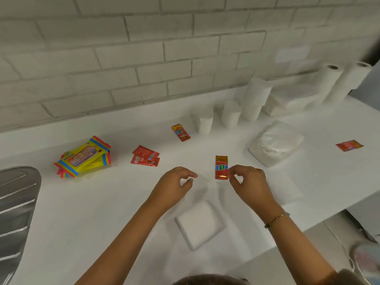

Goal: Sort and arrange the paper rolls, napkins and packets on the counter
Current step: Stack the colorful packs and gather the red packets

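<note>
A red sauce packet (221, 167) lies on the white counter (102, 212) just beyond my hands. My right hand (249, 183) has thumb and forefinger pinched together at the packet's right edge; whether it grips the packet is unclear. My left hand (177, 181) hovers to the packet's left, fingers curled and slightly apart, nothing visible in it. A folded white napkin stack (200, 224) lies between my forearms. More red packets lie at the centre left (145, 156), further back (181, 132) and far right (349, 145). Yellow packets (83, 157) are piled at the left.
Short white paper rolls (205, 124) (231, 114), a taller one (256, 99) and two kitchen rolls (341, 83) stand along the tiled wall at the right. A clear-wrapped napkin pack (276, 142) lies in front of them. A steel sink drainer (16, 202) fills the left edge.
</note>
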Demonstrator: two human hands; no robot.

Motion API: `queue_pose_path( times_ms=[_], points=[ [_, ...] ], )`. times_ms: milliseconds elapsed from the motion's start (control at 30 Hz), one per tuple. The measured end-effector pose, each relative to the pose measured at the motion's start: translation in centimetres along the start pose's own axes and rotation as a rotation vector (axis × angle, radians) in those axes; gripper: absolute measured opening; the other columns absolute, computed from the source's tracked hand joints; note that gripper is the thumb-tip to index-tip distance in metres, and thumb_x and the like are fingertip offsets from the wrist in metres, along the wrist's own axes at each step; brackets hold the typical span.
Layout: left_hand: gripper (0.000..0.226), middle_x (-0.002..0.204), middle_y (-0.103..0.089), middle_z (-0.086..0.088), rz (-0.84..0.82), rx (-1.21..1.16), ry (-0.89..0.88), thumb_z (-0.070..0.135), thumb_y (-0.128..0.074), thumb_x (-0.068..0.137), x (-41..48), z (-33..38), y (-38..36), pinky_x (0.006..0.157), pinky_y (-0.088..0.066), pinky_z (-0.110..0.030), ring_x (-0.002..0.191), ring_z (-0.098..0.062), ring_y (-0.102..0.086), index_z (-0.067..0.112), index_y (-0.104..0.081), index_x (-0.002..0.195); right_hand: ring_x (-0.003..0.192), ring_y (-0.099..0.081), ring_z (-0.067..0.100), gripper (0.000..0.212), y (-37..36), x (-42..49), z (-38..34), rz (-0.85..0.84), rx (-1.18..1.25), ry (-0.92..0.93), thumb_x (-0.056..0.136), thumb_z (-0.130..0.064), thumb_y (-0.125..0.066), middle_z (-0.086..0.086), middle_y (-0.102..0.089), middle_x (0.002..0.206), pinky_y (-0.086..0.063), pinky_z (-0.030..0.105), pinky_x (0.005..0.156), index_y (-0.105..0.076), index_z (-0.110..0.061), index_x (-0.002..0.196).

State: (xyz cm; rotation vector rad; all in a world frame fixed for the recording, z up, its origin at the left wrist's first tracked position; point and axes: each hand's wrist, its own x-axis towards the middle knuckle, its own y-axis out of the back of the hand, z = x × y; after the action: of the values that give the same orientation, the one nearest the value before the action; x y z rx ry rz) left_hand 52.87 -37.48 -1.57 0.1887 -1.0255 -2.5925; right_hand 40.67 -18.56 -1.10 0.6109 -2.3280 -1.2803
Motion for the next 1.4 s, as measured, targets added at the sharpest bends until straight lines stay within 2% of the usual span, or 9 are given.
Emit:
queue_pose_path(
  times_ms=[133,267,433,567,767,867,1133,1300,1400],
  points=[
    [0.024,0.122,-0.06,0.007,-0.099,0.068,0.007,0.024,-0.052,0.092,0.8,2.7,-2.8,0.091,-0.042,-0.017,0.099,-0.002,-0.054,0.029,-0.065,0.112,0.085,-0.063,0.013,0.014,1.5,-0.8,3.6,0.037,0.011,-0.012,0.088,-0.023,-0.058,-0.009,-0.07,0.096,-0.033,0.029,0.09,-0.068,-0.023,0.097],
    [0.028,0.128,-0.057,0.005,-0.105,0.116,0.113,0.022,-0.055,0.091,1.2,4.2,-5.3,0.092,-0.041,-0.02,0.109,-0.008,-0.056,0.03,-0.061,0.117,0.078,-0.064,0.014,0.013,3.0,-1.1,8.1,0.014,0.025,0.026,0.086,-0.021,-0.059,-0.009,-0.071,0.092,-0.034,0.029,0.09,-0.069,-0.023,0.095],
    [0.059,0.143,-0.038,0.0,-0.32,0.322,0.487,0.02,-0.057,0.08,0.3,3.3,-6.4,0.105,-0.037,-0.033,0.131,-0.022,-0.037,0.035,-0.041,0.135,0.084,-0.065,0.015,0.012,5.2,-0.2,13.3,-0.05,0.069,0.095,0.085,-0.02,-0.061,-0.008,-0.071,0.091,-0.034,0.03,0.091,-0.069,-0.023,0.094],
    [0.06,0.145,-0.039,0.0,-0.378,0.233,0.668,0.017,-0.053,0.083,-0.4,3.1,-6.9,0.095,-0.041,-0.028,0.128,-0.02,-0.042,0.028,-0.036,0.139,0.091,-0.064,0.017,0.014,6.4,1.0,16.2,-0.092,0.056,0.165,0.086,-0.021,-0.06,-0.004,-0.071,0.095,-0.032,0.029,0.09,-0.068,-0.021,0.097],
    [0.056,0.141,-0.045,-0.004,-0.236,0.223,0.712,0.017,-0.056,0.082,-1.2,4.3,-7.6,0.1,-0.04,-0.032,0.125,-0.021,-0.046,0.024,-0.043,0.136,0.091,-0.063,0.019,0.012,7.4,1.8,18.6,-0.13,0.081,0.236,0.085,-0.02,-0.061,-0.002,-0.071,0.094,-0.039,0.038,0.093,-0.068,-0.019,0.095],
    [0.051,0.137,-0.048,-0.004,-0.201,0.186,0.71,0.02,-0.057,0.083,-2.0,4.5,-7.6,0.095,-0.041,-0.03,0.115,-0.019,-0.049,0.024,-0.046,0.133,0.093,-0.063,0.02,0.013,7.4,1.8,19.1,-0.144,0.094,0.252,0.085,-0.019,-0.061,-0.001,-0.071,0.095,-0.04,0.04,0.093,-0.068,-0.018,0.095],
    [0.049,0.135,-0.049,-0.002,-0.305,0.14,0.683,0.02,-0.058,0.087,-3.2,4.3,-6.1,0.095,-0.04,-0.027,0.11,-0.013,-0.047,0.021,-0.045,0.134,0.107,-0.056,0.026,0.021,7.0,2.7,18.7,-0.231,0.072,0.215,0.085,-0.024,-0.061,0.002,-0.064,0.113,-0.038,0.037,0.089,-0.064,-0.018,0.105],
    [0.058,0.119,-0.046,0.001,-0.325,0.089,0.683,0.019,-0.065,0.082,-3.5,5.1,-5.9,0.09,-0.042,-0.026,0.104,-0.016,-0.047,0.024,-0.042,0.135,0.118,-0.047,0.028,0.041,6.6,3.2,18.9,-0.389,0.073,0.127,0.081,-0.025,-0.065,0.004,-0.05,0.131,-0.041,0.044,0.097,-0.054,-0.02,0.121],
    [0.068,0.119,-0.051,0.002,-0.238,-0.026,0.678,0.027,-0.07,0.067,-4.5,5.8,-5.9,0.085,-0.047,-0.026,0.101,-0.016,-0.055,0.028,-0.046,0.131,0.126,-0.038,0.03,0.058,6.3,3.6,19.2,-0.498,0.066,0.006,0.08,-0.022,-0.063,0.005,-0.035,0.144,-0.036,0.041,0.102,-0.04,-0.022,0.134]
  ],
)
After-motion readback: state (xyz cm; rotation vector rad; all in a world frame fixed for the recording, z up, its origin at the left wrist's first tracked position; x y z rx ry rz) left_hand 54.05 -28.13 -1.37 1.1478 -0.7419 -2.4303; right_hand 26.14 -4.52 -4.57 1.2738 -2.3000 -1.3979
